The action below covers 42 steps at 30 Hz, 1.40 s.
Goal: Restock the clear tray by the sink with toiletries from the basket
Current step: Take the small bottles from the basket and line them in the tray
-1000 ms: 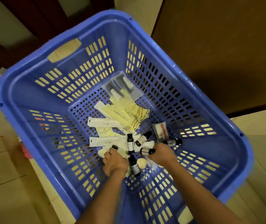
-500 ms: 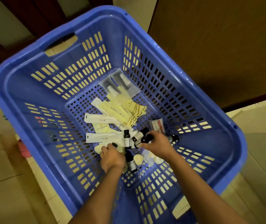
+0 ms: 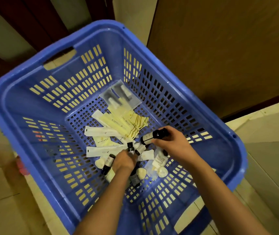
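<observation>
A big blue slotted basket (image 3: pixel 33 106) stands on the floor below me. On its bottom lie toiletries: white and yellow sachets (image 3: pixel 116 126), clear packets (image 3: pixel 120 97), small dark bottles (image 3: pixel 139 150) and round white soaps (image 3: pixel 162 172). My right hand (image 3: pixel 172 143) is raised a little above the pile and grips a dark bottle with a white label (image 3: pixel 152 136). My left hand (image 3: pixel 123 161) is down among the bottles with its fingers curled around a dark bottle (image 3: pixel 108 162). The clear tray and the sink are out of view.
A brown wooden door or panel (image 3: pixel 220 56) rises behind the basket on the right. Dark wooden trim (image 3: pixel 38 22) runs at the back left. Pale floor tiles (image 3: pixel 3 200) surround the basket, and a small pink object (image 3: pixel 21 167) lies at its left side.
My right hand has picked a dark bottle out of the pile and lifted it up and to the right. My left hand stays low among the bottles. The view has pulled back slightly.
</observation>
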Motion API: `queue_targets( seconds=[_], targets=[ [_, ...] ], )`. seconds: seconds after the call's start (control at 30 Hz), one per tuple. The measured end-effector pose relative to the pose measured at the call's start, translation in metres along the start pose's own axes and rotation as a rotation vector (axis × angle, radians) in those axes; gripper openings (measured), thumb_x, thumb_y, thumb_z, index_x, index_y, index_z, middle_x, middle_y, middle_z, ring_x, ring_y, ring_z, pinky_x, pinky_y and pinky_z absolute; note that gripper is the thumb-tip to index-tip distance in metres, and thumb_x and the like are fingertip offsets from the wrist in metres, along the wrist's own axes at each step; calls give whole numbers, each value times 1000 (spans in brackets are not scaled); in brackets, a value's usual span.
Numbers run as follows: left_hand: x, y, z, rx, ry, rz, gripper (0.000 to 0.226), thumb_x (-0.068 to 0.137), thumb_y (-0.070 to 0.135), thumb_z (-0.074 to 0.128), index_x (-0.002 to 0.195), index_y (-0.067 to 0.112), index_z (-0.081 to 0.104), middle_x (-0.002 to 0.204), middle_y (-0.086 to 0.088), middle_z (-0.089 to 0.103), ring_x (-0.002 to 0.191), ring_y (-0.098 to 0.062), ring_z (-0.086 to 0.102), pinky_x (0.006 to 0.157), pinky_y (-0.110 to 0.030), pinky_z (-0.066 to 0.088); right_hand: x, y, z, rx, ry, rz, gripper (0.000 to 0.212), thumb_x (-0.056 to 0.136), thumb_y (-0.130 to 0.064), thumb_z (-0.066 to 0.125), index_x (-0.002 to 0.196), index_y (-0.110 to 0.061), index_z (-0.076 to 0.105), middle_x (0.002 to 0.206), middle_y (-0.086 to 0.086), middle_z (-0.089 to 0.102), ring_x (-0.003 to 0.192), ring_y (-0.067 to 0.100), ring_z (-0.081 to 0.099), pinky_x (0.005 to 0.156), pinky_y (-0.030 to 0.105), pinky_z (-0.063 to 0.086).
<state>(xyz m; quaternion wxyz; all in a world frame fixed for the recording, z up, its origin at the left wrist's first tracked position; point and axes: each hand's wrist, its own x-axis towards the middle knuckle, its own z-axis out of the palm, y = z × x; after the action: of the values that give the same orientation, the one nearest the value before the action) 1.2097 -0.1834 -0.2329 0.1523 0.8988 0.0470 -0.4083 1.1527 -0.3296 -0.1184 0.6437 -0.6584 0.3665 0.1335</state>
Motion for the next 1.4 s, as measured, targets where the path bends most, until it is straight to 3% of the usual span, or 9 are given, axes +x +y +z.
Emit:
queue_targets(
  seconds=[0.2, 0.33, 0.47, 0.6, 0.7, 0.87, 1.03, 1.27, 1.4],
  targets=[
    [-85, 39, -87, -973, -221, 208, 27, 94, 18, 51, 68, 12, 55, 69, -4, 61, 67, -18, 59, 66, -30, 46, -54, -30, -16, 378, 52, -48, 19, 77, -13, 72, 95, -12, 64, 83, 12, 59, 73, 18, 56, 69, 28, 49],
    [-161, 60, -152, -1278, -490, 390, 28, 95, 9, 37, 91, 1, 64, 76, -9, 68, 56, -11, 60, 53, -22, 53, -106, -54, -22, 783, 31, -124, 80, 45, -33, 90, 115, -5, 62, 87, 16, 52, 74, 29, 52, 65, 30, 49],
    [-230, 74, -199, -1094, -582, 633, 22, 96, 6, 36, 98, 4, 58, 69, -9, 68, 55, -11, 64, 51, -20, 54, -183, -92, -23, 941, 71, -263, 80, 35, -34, 90, 104, -8, 59, 77, 14, 68, 60, 23, 68, 54, 31, 58],
    [-290, 95, -223, -951, -728, 806, 27, 95, 5, 40, 113, 20, 55, 81, -14, 68, 60, -17, 67, 53, -24, 56, -248, -111, -33, 1066, 218, -421, 98, 42, -30, 88, 130, -18, 45, 80, 17, 69, 52, 27, 66, 48, 31, 57],
    [-340, 109, -226, -808, -842, 930, 28, 95, 9, 42, 110, 28, 56, 79, -11, 72, 56, -18, 65, 55, -23, 55, -303, -113, -44, 1090, 345, -506, 85, 58, -22, 79, 135, -15, 42, 88, 17, 71, 57, 27, 68, 49, 28, 56],
    [-428, 122, -194, -624, -1095, 1059, 27, 89, 13, 52, 113, 23, 54, 80, -8, 73, 57, -16, 67, 55, -22, 54, -398, -100, -56, 1023, 562, -664, 112, 23, -20, 97, 124, -10, 51, 93, 16, 71, 68, 29, 71, 56, 29, 58],
    [-519, 117, -129, -456, -1428, 1050, 75, 47, 33, 90, 113, 17, 57, 84, -14, 72, 60, -21, 70, 52, -21, 55, -502, -52, -49, 1062, 813, -774, 98, 25, -17, 97, 114, -7, 55, 90, 14, 71, 72, 23, 71, 58, 28, 58],
    [-657, 52, 1, -91, -1687, 924, 22, 85, 5, 51, 107, 4, 55, 81, -17, 71, 56, -23, 68, 48, -22, 56, -664, 65, -4, 1177, 1324, -817, 100, 29, -9, 95, 120, -5, 53, 96, 21, 69, 78, 30, 70, 64, 33, 59],
    [-730, -19, 70, 125, -1826, 862, 20, 93, 4, 42, 109, 2, 54, 84, -18, 71, 58, -24, 68, 50, -23, 56, -760, 134, 47, 1183, 1590, -742, 95, 36, -6, 93, 121, -7, 50, 99, 20, 71, 82, 28, 71, 64, 29, 57]
  ],
)
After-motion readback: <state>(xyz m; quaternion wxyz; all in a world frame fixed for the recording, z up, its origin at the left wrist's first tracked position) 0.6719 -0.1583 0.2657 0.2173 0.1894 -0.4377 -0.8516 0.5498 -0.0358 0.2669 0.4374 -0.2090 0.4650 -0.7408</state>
